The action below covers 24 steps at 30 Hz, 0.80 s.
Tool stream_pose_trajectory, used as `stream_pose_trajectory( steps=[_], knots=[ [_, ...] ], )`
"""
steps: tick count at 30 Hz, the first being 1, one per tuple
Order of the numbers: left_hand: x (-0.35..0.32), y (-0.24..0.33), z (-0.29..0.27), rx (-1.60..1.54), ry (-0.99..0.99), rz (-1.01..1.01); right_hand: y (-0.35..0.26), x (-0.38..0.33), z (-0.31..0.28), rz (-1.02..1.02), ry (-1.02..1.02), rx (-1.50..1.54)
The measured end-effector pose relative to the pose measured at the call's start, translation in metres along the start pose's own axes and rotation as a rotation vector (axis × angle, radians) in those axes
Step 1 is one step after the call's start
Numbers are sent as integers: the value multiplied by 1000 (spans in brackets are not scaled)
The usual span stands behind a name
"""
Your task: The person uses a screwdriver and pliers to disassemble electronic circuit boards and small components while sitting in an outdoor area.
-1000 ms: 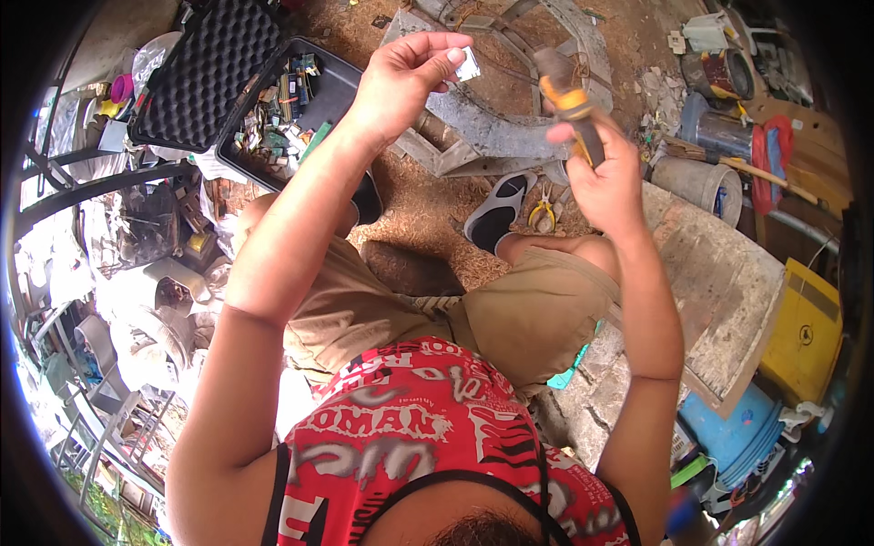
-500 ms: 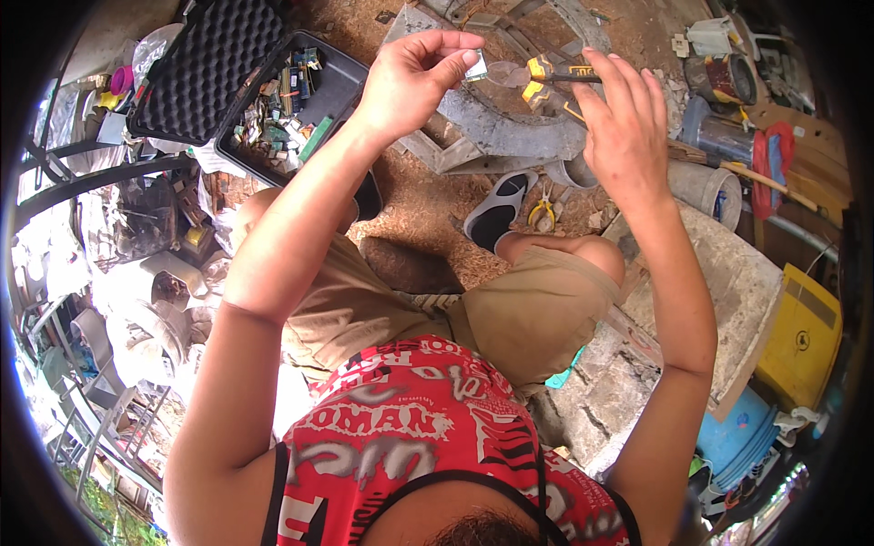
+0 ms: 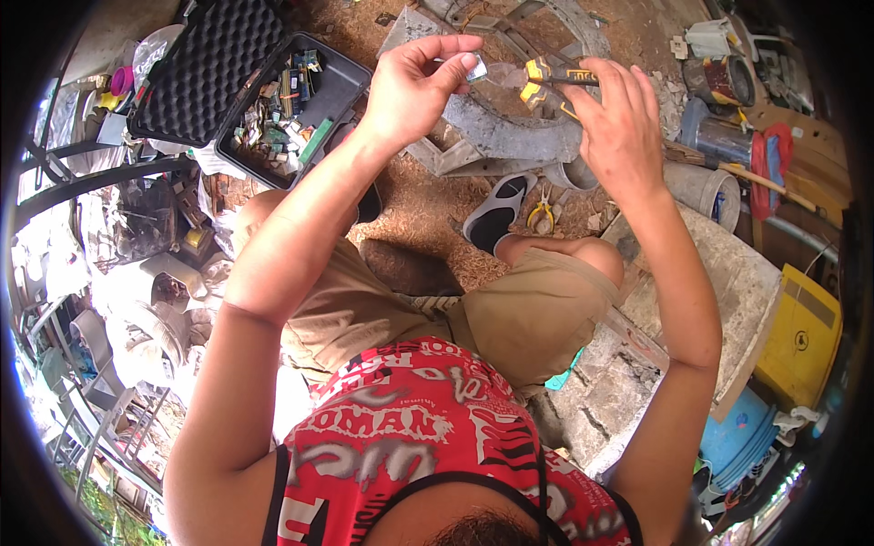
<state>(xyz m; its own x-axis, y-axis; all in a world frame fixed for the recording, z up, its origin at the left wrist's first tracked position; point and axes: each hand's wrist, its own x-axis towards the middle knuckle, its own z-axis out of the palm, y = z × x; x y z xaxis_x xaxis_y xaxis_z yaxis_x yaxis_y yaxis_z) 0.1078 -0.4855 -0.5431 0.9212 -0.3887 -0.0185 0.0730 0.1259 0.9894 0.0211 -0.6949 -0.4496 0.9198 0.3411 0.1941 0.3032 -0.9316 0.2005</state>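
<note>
Both my hands are raised over the floor in front of me. Between thumb and fingers, my left hand (image 3: 417, 89) pinches a small flat pale-and-greenish piece (image 3: 477, 69), maybe a bit of circuit board. My right hand (image 3: 621, 127) is closed round the handles of yellow-and-black pliers (image 3: 535, 84). Their greyish jaw end points left at the small piece, close to it; whether they touch cannot be made out. Below, beside my shoe, lies a second pair of pliers (image 3: 543, 217) with yellow handles.
To the left, an open black case (image 3: 350, 76) with foam lid holds many small boards and chips. A grey metal ring frame (image 3: 519, 136) lies ahead on the dirt floor. At right are a concrete slab (image 3: 701, 264), a yellow container (image 3: 801, 337) and a blue bucket (image 3: 742, 437).
My left hand has shifted very slightly with the small piece. My right fingers have drawn in a little round the pliers' handles. The rest looks the same.
</note>
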Motion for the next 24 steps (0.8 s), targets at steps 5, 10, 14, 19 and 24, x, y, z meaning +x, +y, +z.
stream_pose_trajectory(
  steps=[5, 10, 14, 19, 24],
  knots=[
    [-4, 5, 7, -4, 50, -27, 2, -2, 7, -8, -69, 95],
    [-7, 7, 9, -65, 87, -53, 0, 3, 2, -74, -39, -18],
    [-6, 0, 11, -98, 130, -10, -9, 6, -1, -87, -2, -63],
    [-7, 8, 12, -131, 197, 10, -12, 4, 9, 3, -50, 165],
    [-6, 6, 12, -205, 214, 115, -7, 2, 16, -20, 17, 182]
  ],
)
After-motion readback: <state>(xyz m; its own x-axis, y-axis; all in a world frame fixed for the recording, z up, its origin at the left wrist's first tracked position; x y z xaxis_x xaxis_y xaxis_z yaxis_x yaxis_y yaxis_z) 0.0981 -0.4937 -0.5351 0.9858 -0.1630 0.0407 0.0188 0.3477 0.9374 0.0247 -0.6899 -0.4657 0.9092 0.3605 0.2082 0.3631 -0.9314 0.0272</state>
